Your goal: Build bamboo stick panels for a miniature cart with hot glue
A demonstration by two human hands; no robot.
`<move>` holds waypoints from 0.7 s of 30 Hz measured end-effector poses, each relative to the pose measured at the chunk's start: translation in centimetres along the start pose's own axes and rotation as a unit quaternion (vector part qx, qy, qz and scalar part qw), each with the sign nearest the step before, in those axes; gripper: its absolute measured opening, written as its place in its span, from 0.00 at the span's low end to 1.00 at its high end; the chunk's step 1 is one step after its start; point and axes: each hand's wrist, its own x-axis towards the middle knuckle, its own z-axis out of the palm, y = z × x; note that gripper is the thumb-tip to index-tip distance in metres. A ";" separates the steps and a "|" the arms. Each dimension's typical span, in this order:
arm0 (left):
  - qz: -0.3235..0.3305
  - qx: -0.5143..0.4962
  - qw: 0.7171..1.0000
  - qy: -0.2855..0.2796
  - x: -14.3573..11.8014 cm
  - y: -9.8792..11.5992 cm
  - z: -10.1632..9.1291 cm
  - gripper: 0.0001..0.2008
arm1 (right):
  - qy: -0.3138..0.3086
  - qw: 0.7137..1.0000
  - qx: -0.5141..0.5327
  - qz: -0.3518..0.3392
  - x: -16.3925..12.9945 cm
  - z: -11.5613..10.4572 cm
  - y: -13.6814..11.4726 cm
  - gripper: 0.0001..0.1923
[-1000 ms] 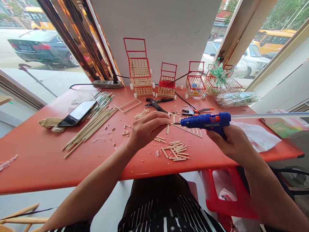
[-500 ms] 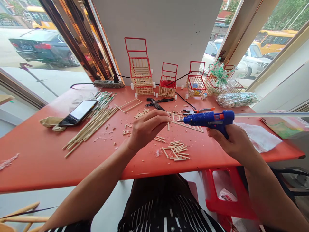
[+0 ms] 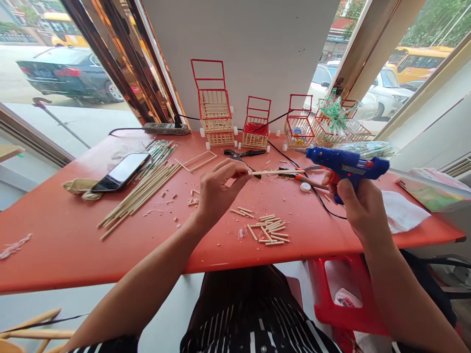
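My left hand (image 3: 221, 191) is closed, its fingertips pinching one end of a wooden stick frame (image 3: 274, 172) just above the table. The frame shows almost edge-on, so its rungs are hidden. In my right hand (image 3: 366, 208) is a blue hot glue gun (image 3: 346, 164), its nozzle aimed left and slightly up, apart from the frame. A pile of short cut sticks (image 3: 271, 229) lies on the table below my hands. Beyond my left hand rest black-handled pliers (image 3: 245, 154), partly covered. Orange-handled pliers (image 3: 312, 181) lie behind the glue gun.
Several miniature stick carts with red handles, including a tall one (image 3: 215, 113), line the back of the orange table (image 3: 147, 260). Long sticks (image 3: 140, 198), a phone (image 3: 121, 172) and a power strip (image 3: 165, 128) are at left. A black cord (image 3: 322, 203) curves near my right hand.
The glue gun has moved up and right, its nozzle away from the frame and tipped upward. My left hand has turned the frame from a slanted view to nearly edge-on.
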 end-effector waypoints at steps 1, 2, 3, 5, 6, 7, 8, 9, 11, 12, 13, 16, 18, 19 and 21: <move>-0.014 -0.007 1.000 0.001 0.0 0.0 0.0 0.04 | 0.022 1.000 -0.013 -0.002 0.1 -0.2 0.2 0.23; -0.026 -0.012 1.000 0.001 0.0 -0.1 0.0 0.04 | 0.042 0.999 -0.032 0.000 0.2 -0.3 0.4 0.23; -0.035 -0.014 0.999 0.002 0.0 -0.1 0.0 0.04 | 0.060 0.996 -0.059 0.003 0.4 -0.6 0.6 0.22; -0.045 -0.018 0.999 0.006 0.1 -0.2 -0.1 0.03 | 0.090 0.988 -0.127 -0.004 0.7 -1.1 1.3 0.21; -0.047 -0.020 0.999 0.010 0.1 -0.3 -0.2 0.03 | 0.105 0.980 -0.165 -0.024 0.8 -1.4 1.8 0.20; -0.048 -0.020 0.999 0.013 0.2 -0.3 -0.2 0.03 | 0.115 0.971 -0.201 -0.055 1.0 -1.8 2.2 0.19; -0.048 -0.021 0.998 0.018 0.2 -0.3 -0.3 0.03 | 0.124 0.961 -0.231 -0.090 1.2 -2.2 2.8 0.20; -0.049 -0.022 0.998 0.023 0.3 -0.4 -0.3 0.02 | 0.129 0.951 -0.255 -0.121 1.5 -2.6 3.3 0.23; -0.052 -0.024 0.998 0.037 0.4 -0.4 -0.5 0.02 | 0.104 0.941 -0.291 -0.139 2.0 -3.5 4.7 0.27; -0.056 -0.027 0.997 0.044 0.4 -0.4 -0.5 0.02 | 0.090 0.939 -0.307 -0.129 2.3 -3.9 5.4 0.28; -0.061 -0.032 0.996 0.050 0.4 -0.4 -0.6 0.02 | 0.070 0.938 -0.320 -0.116 2.7 -4.3 6.3 0.28; -0.081 -0.044 0.994 0.065 0.5 -0.5 -0.7 0.03 | 0.033 0.942 -0.326 -0.074 4.0 -4.8 9.3 0.25; -0.093 -0.048 0.992 0.066 0.5 -0.6 -0.6 0.04 | 0.003 0.942 -0.331 -0.061 5.1 -4.8 11.3 0.23; -0.100 -0.049 0.992 0.066 0.5 -0.7 -0.6 0.04 | -0.014 0.941 -0.332 -0.062 5.7 -4.6 12.3 0.23; -0.114 -0.058 0.990 0.065 0.5 -0.8 -0.5 0.05 | -0.052 0.939 -0.335 -0.065 6.8 -4.2 13.8 0.23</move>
